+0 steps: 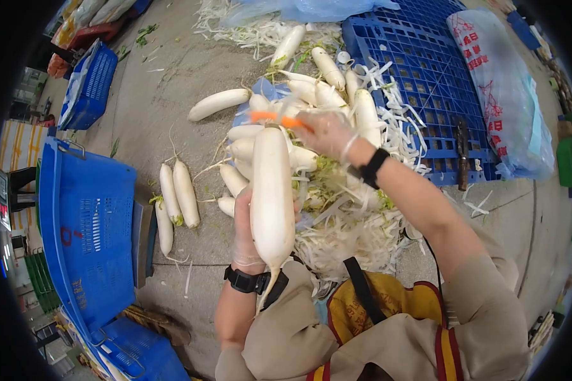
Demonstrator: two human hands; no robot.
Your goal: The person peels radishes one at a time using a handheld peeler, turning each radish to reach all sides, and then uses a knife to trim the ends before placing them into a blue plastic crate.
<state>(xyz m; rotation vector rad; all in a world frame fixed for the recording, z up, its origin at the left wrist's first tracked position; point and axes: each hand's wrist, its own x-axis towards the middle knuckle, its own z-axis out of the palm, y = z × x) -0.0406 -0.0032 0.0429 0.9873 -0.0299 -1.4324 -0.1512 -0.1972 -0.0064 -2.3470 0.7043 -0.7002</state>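
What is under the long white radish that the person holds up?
The left hand holds the radish at its lower part. Beneath lie smaller radishes and white peel strips. What lies below those is covered, as is the palm.

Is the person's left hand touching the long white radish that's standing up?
Touching. The head view shows the left hand wrapped around the radish, gripping its lower half with no gap.
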